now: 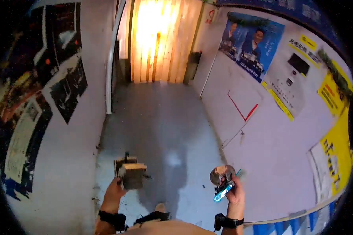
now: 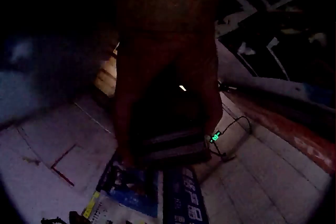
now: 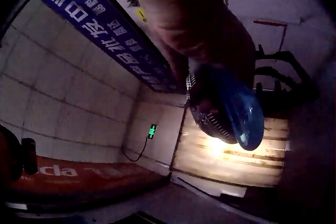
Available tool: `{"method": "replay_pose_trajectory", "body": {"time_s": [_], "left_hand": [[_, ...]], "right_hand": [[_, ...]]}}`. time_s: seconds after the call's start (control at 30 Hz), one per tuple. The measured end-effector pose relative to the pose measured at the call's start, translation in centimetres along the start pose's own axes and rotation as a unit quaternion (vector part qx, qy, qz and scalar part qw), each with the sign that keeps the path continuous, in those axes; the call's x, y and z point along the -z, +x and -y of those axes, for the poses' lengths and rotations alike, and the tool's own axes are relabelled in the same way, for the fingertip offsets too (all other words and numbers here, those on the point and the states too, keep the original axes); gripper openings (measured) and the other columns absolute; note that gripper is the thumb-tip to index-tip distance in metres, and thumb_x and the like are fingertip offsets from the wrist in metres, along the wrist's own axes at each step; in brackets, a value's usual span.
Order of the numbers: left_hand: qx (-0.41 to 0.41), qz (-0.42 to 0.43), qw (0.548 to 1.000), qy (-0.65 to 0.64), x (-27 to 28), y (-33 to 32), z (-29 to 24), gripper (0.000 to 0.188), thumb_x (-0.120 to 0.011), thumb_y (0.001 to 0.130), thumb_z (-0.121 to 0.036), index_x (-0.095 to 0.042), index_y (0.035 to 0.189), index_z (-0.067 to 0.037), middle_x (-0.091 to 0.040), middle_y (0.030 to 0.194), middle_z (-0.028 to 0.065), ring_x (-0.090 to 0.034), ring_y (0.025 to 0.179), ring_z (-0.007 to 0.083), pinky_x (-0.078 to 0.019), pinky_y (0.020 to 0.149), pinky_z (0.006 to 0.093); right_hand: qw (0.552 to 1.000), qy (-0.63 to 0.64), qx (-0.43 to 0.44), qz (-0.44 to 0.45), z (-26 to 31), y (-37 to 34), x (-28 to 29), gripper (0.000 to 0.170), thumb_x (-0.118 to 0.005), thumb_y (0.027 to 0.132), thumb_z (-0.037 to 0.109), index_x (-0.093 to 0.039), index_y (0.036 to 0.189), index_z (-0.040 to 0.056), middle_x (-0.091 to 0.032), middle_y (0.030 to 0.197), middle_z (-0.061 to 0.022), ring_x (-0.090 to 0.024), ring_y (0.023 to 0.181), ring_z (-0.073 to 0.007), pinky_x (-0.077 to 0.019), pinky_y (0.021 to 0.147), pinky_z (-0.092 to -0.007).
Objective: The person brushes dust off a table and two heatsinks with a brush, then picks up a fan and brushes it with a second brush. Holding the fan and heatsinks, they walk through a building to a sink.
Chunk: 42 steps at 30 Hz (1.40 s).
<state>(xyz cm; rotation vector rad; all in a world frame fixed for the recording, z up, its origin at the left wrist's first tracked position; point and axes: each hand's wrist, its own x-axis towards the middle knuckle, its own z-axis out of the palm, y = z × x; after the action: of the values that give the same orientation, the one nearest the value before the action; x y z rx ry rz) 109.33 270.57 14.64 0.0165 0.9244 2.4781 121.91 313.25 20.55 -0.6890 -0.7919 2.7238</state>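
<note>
In the head view the left hand (image 1: 117,189) grips a boxy stack (image 1: 132,181) with a tan top edge, at lower left above the floor. The left wrist view is dark; the left hand (image 2: 163,61) has fingers down both sides of a dark object with pale bands (image 2: 173,148). On the right, the right hand (image 1: 236,191) holds a round brownish metallic object (image 1: 219,174), a bright blue item (image 1: 223,193) and some black pieces. The right wrist view shows the right hand (image 3: 205,29) above the blue translucent item (image 3: 245,116) and a ridged round edge (image 3: 212,124).
A corridor floor (image 1: 145,117) runs to a lit slatted panel (image 1: 162,43). Walls stand on both sides, with dark posters (image 1: 68,86) left and a blue poster (image 1: 251,45) right. A white pipe (image 1: 109,78) runs down the left wall. A shoe (image 1: 160,207) shows below.
</note>
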Motion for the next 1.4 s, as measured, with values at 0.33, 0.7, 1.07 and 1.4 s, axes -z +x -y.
{"method": "replay_pose_trajectory", "body": {"time_s": [0.33,0.7,1.07,1.4], "left_hand": [[0.014,0.13,0.991,0.012,-9.3,42.2,-6.4,0.062,-0.062,0.082,-0.031,-0.036,0.131,-0.003,-0.046,0.127,0.0185,-0.052,0.11,0.0346,-0.0472,0.084,0.0576],[-0.081,-0.026,0.99,0.111,-12.6,73.3,-19.5,0.055,-0.059,0.084,-0.027,-0.036,0.13,-0.007,-0.052,0.114,0.0133,-0.056,0.098,0.0252,-0.0488,0.084,0.0427],[-0.088,-0.071,0.959,0.261,-5.4,113.0,-33.9,0.054,-0.062,0.081,-0.018,-0.038,0.128,-0.005,-0.054,0.099,0.0062,-0.055,0.085,0.0166,-0.0463,0.072,0.0289],[-0.015,0.16,0.953,0.257,-15.4,156.4,-36.9,0.06,-0.064,0.081,-0.012,-0.034,0.132,-0.011,-0.055,0.113,0.0078,-0.059,0.091,0.0192,-0.0539,0.071,0.0355]], "right_hand": [[0.979,-0.102,0.169,0.049,10.1,33.2,-2.2,0.046,-0.052,0.087,0.027,-0.043,0.125,0.0028,-0.054,0.112,-0.0131,-0.051,0.104,-0.0287,-0.0413,0.09,-0.0471],[0.984,-0.026,0.001,0.177,14.2,72.1,-30.4,0.042,-0.062,0.081,0.018,-0.05,0.118,0.0034,-0.06,0.102,-0.0109,-0.057,0.092,-0.0241,-0.0497,0.078,-0.0379],[0.969,-0.191,0.03,0.154,15.0,111.5,-44.9,0.048,-0.06,0.081,0.023,-0.048,0.121,0.0006,-0.061,0.102,-0.0113,-0.06,0.09,-0.0249,-0.0485,0.079,-0.0391],[0.973,-0.178,0.149,0.012,19.7,132.5,-54.7,0.046,-0.062,0.079,0.023,-0.052,0.118,0.0003,-0.061,0.106,-0.0124,-0.059,0.094,-0.025,-0.0471,0.082,-0.0371]]}}
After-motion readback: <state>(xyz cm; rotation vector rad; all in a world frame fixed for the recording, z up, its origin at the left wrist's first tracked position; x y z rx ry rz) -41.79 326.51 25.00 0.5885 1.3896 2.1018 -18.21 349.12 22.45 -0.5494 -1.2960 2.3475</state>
